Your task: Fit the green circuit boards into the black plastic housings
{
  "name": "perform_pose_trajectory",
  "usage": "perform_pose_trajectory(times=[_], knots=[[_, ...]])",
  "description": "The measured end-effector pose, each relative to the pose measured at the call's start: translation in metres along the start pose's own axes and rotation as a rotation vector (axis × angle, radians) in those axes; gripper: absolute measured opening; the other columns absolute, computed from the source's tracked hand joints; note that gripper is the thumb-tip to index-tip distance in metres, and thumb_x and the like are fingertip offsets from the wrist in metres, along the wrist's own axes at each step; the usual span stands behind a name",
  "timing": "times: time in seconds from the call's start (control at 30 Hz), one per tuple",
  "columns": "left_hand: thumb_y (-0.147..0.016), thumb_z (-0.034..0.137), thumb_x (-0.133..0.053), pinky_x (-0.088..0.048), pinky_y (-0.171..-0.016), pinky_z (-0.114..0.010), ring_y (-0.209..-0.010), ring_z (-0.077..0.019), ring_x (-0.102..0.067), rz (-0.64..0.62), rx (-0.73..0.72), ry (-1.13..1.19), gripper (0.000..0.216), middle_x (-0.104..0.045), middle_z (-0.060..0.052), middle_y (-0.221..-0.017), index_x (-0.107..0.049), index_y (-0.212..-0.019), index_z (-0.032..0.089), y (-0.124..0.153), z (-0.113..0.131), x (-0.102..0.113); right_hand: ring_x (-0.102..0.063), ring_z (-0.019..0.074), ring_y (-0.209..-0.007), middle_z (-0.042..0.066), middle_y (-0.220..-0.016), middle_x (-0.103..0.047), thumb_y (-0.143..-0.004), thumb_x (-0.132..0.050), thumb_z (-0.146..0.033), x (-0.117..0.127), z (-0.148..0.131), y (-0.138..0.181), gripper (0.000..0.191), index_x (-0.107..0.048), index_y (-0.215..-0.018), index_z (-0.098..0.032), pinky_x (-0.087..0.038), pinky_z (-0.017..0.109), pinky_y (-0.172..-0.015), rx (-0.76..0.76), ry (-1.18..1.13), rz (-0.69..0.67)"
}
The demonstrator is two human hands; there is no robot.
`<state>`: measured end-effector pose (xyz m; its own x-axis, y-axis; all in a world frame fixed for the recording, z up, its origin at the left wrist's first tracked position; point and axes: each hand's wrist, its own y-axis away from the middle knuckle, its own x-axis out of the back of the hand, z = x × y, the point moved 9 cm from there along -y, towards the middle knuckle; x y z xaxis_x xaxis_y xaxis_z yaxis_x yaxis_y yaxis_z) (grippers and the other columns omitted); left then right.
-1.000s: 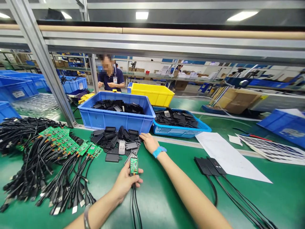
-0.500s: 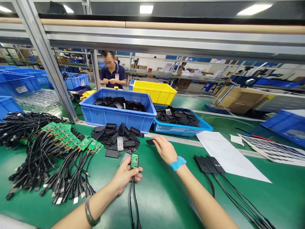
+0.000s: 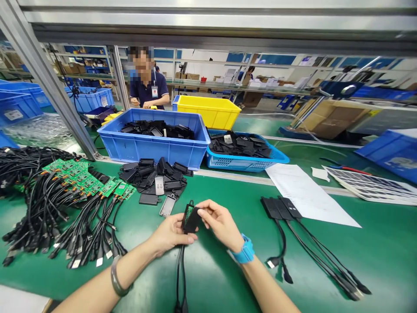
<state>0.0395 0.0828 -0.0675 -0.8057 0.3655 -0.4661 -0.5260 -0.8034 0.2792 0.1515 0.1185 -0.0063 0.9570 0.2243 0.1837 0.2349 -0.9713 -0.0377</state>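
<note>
Over the middle of the green table, my left hand (image 3: pixel 172 234) grips a small black case with a green circuit board (image 3: pixel 189 211) inside it and black cables (image 3: pixel 181 269) hanging down. My right hand (image 3: pixel 219 221) pinches a flat black cover (image 3: pixel 193 220), tilted over the open face of the case; part of the board still shows at its left. Just beyond my left hand lies a grey case half (image 3: pixel 167 205), with a pile of black case parts (image 3: pixel 156 178) behind it.
Cabled green circuit boards (image 3: pixel 74 178) heap up at left. Closed black cases (image 3: pixel 280 208) with cables lie at right beside a white sheet (image 3: pixel 302 191). A blue bin (image 3: pixel 153 148), a blue basket (image 3: pixel 247 163) and a yellow bin (image 3: pixel 208 112) stand behind. A co-worker (image 3: pixel 148 84) is across the table.
My right hand has brought the black cover left and down onto the case in my left hand. The grey case half now lies clear of my left hand. The camera view has tilted downward.
</note>
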Motion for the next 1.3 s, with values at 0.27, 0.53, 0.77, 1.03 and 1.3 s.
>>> perform_pose_trajectory(times=[0.27, 0.53, 0.77, 1.03, 1.3], knots=[[-0.06, 0.025, -0.082, -0.048, -0.057, -0.022, -0.068, -0.0124, -0.061, 0.008, -0.069, -0.119, 0.053, -0.069, -0.01, -0.097, -0.064, -0.109, 0.013, -0.003, 0.004, -0.004, -0.052, 0.0092, -0.05, -0.005, -0.067, -0.051, -0.078, -0.068, -0.046, -0.004, 0.016, 0.003, 0.03, -0.056, -0.089, -0.02, -0.047, 0.024, -0.049, -0.068, -0.184, 0.084], [-0.073, 0.025, -0.068, -0.05, -0.054, -0.021, -0.067, -0.013, -0.064, 0.085, -0.115, -0.318, 0.034, -0.066, -0.008, -0.095, -0.06, -0.104, 0.014, 0.003, 0.011, -0.006, -0.051, 0.0098, -0.051, -0.001, -0.067, -0.059, -0.086, -0.051, -0.056, -0.023, 0.026, 0.002, 0.04, -0.059, -0.089, -0.017, -0.04, 0.022, -0.048, -0.166, -0.184, -0.087], [-0.077, 0.027, -0.063, -0.052, -0.049, -0.022, -0.056, -0.0119, -0.064, 0.157, -0.144, -0.405, 0.042, -0.066, -0.007, -0.089, -0.055, -0.117, 0.016, 0.004, 0.016, -0.009, -0.048, 0.012, -0.05, -0.003, -0.057, -0.051, -0.09, -0.042, -0.056, -0.019, 0.03, 0.005, 0.043, -0.058, -0.079, -0.017, -0.041, 0.024, -0.05, -0.128, -0.016, 0.031], [-0.066, 0.018, -0.075, -0.05, -0.083, -0.031, -0.097, -0.0194, -0.064, 0.015, -0.174, -0.157, 0.112, -0.06, -0.014, -0.118, -0.001, -0.15, 0.023, -0.003, 0.004, -0.008, -0.055, 0.0272, -0.107, 0.015, -0.12, -0.052, -0.09, -0.046, -0.033, -0.022, 0.005, 0.011, 0.062, -0.025, -0.147, -0.017, -0.049, 0.042, -0.091, 0.243, 0.697, 0.119], [-0.08, 0.017, -0.059, -0.048, -0.085, -0.038, -0.1, -0.0273, -0.061, 0.35, -0.217, -1.427, 0.038, -0.062, -0.013, -0.113, -0.057, -0.118, 0.019, 0.03, 0.094, 0.018, -0.06, 0.0377, -0.084, 0.028, -0.105, -0.059, -0.087, -0.041, -0.022, 0.065, 0.025, -0.007, 0.046, -0.051, -0.129, -0.004, -0.049, 0.049, -0.063, 0.019, 1.499, 0.328]])
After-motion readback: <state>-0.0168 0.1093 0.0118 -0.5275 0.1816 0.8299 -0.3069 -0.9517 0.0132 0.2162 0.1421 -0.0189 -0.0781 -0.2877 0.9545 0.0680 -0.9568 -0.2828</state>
